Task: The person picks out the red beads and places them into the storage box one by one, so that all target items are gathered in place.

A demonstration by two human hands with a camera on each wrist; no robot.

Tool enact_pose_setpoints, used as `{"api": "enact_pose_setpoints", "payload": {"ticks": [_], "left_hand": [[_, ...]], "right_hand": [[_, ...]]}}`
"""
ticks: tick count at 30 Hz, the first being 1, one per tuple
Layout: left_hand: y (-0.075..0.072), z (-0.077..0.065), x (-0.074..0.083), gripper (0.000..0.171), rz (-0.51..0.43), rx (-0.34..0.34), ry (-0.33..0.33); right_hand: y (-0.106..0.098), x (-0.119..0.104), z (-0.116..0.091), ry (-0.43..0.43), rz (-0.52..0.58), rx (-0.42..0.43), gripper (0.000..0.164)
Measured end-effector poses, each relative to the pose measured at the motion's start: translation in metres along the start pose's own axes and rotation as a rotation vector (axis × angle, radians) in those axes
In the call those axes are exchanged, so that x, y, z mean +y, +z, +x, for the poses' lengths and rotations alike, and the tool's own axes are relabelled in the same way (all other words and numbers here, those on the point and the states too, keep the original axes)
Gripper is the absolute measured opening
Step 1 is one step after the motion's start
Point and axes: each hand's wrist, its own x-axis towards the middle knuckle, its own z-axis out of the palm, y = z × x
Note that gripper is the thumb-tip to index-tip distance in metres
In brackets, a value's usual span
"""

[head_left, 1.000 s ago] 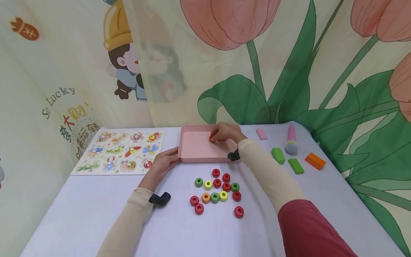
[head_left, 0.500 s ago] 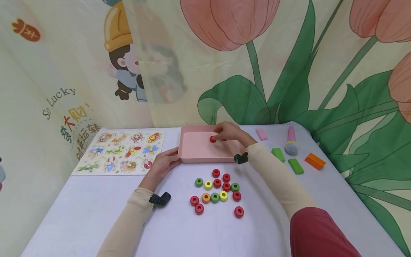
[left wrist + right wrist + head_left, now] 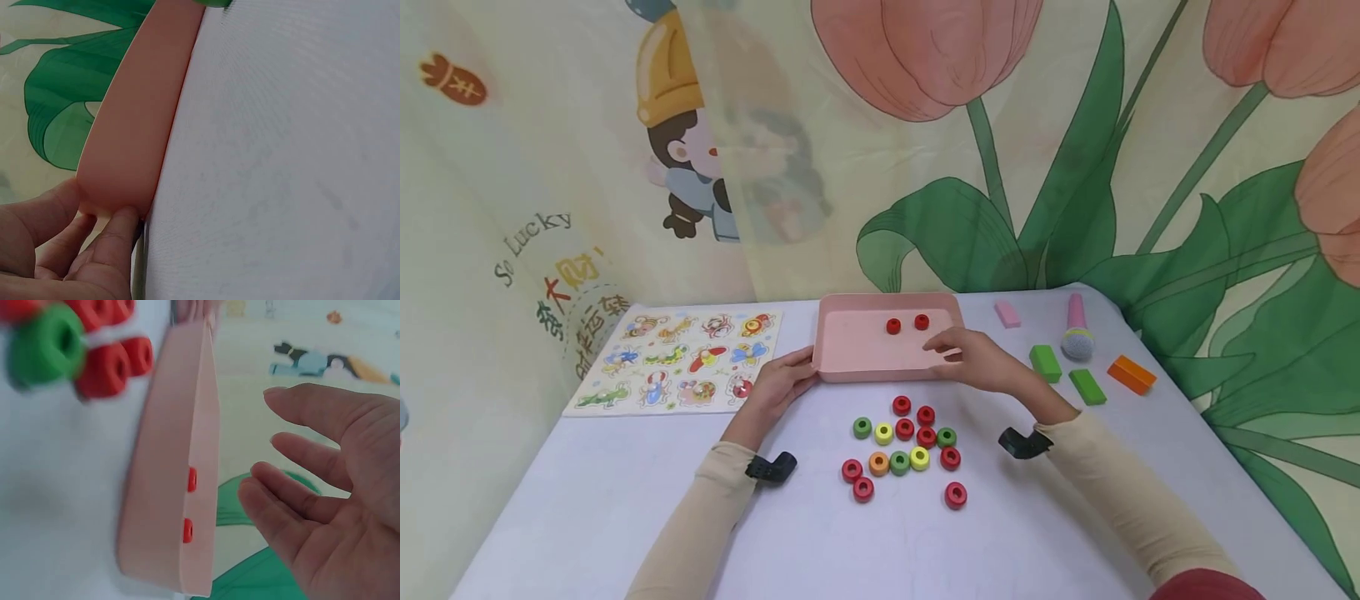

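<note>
A shallow pink tray point(image 3: 857, 354) lies at the back middle of the table, with two red ring beads point(image 3: 892, 326) inside it. My left hand point(image 3: 780, 390) holds the tray's near left corner; the left wrist view shows the thumb and fingers point(image 3: 109, 250) placed about that corner. Over the tray's right front edge hovers my right hand point(image 3: 981, 360), its fingers loosely bent and nothing between them. In the right wrist view the right hand point(image 3: 331, 487) is apart from the tray. Several loose ring beads, red, green, yellow and one orange bead point(image 3: 878, 463), lie in front of the tray.
On the left lies a sheet of insect pictures point(image 3: 673, 358). To the right are a pink block point(image 3: 1007, 314), a toy microphone point(image 3: 1077, 329), two green blocks point(image 3: 1046, 363) and an orange block point(image 3: 1131, 375). A printed cloth point(image 3: 940, 200) hangs behind the table.
My right hand has let go of a red bead in the tray and drawn back to the right and nearer. Two red beads now show there. My left hand stays at the corner.
</note>
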Motion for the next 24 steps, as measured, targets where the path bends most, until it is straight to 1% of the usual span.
{"api": "enact_pose_setpoints", "payload": {"ticks": [3,7,11,14,17,20,24], "left_hand": [[0.000,-0.001,0.001,0.051,-0.003,0.007,-0.007],[0.001,-0.002,0.002,0.051,-0.004,0.005,-0.010],[0.002,-0.002,0.002,0.052,-0.003,-0.001,-0.016],[0.002,-0.002,0.002,0.051,0.006,0.008,-0.018],[0.001,-0.002,0.002,0.051,0.008,0.016,-0.022],[0.001,-0.002,0.002,0.051,0.008,0.012,-0.027],[0.001,-0.002,0.002,0.051,0.014,0.015,-0.025]], "right_hand": [[0.008,-0.004,-0.026,0.013,-0.009,0.024,0.043],[0.022,-0.009,-0.056,0.070,-0.001,0.047,0.040],[0.038,-0.012,-0.081,0.126,0.027,0.038,0.037],[0.048,-0.017,-0.097,0.160,0.051,0.037,0.033],[0.057,-0.020,-0.111,0.175,0.071,0.025,0.030],[0.064,-0.021,-0.123,0.167,0.080,-0.005,0.028],[0.073,-0.020,-0.132,0.151,0.075,-0.039,0.029]]}}
